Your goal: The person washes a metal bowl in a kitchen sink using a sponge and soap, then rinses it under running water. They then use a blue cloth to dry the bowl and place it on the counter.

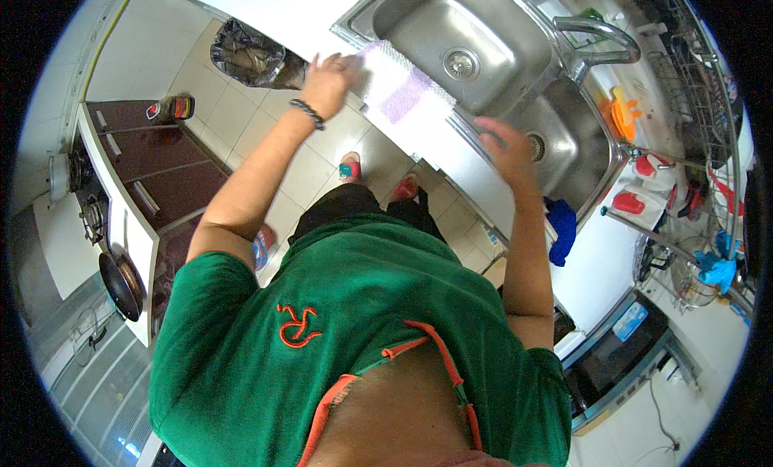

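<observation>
A white and lilac cloth [403,84] lies flat across the counter edge in front of the double steel sink [531,16]. My left hand [328,82], with a dark beaded bracelet on its wrist, is at the cloth's left end. Its fingers are apart, and the fingertips reach the cloth's edge. To the right of the cloth, my right hand [511,153] hovers by the front rim of the smaller basin. That hand is blurred, but its fingers look spread with nothing seen in them.
A curved tap [600,40] rises behind the sink. A dark blue cloth [561,229] hangs at the counter's right. On the floor stand a lined bin [245,52] and a dark bottle [173,109]. Left are drawers [169,189] and a pan [121,286].
</observation>
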The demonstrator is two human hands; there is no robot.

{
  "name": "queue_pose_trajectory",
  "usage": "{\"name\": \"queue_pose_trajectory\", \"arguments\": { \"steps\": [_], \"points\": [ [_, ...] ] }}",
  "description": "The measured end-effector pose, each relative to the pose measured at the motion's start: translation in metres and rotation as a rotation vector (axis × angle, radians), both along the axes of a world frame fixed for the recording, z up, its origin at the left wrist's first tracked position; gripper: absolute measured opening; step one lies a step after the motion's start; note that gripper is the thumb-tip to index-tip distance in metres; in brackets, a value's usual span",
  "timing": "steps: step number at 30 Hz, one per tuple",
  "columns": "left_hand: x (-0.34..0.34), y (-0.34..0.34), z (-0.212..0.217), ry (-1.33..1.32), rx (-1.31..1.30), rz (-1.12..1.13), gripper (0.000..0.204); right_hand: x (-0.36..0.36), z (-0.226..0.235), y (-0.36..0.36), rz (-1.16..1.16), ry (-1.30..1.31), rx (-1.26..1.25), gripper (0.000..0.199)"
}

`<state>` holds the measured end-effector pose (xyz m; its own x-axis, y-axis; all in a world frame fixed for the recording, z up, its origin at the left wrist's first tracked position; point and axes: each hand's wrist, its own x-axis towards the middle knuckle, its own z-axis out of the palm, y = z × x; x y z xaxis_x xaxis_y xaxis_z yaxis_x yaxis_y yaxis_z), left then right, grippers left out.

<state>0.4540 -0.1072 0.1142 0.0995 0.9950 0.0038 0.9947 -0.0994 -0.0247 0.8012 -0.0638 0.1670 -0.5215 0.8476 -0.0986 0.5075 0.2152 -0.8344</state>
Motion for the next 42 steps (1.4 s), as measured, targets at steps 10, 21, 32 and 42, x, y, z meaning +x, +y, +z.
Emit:
{"name": "queue_pose_trajectory", "arguments": {
  "steps": [10, 21, 32, 42],
  "points": [
    [0.115, 0.004, -0.024, -0.309, 0.006, -0.105, 0.058, 0.023, -0.05, -0.019, -0.115, -0.142, 0.389, 0.015],
    [0.127, 0.001, -0.039, -0.228, -0.026, -0.076, 0.062, -0.036, -0.084, -0.085, -0.018, -0.195, 0.636, 0.013],
    [0.128, 0.002, -0.045, -0.208, -0.024, -0.083, 0.061, -0.025, -0.036, -0.058, -0.301, 0.036, 0.314, 0.007],
    [0.139, 0.012, -0.038, -0.149, -0.027, -0.122, 0.065, -0.012, -0.07, 0.037, -0.176, -0.456, 0.114, 0.079]
  ]
}}
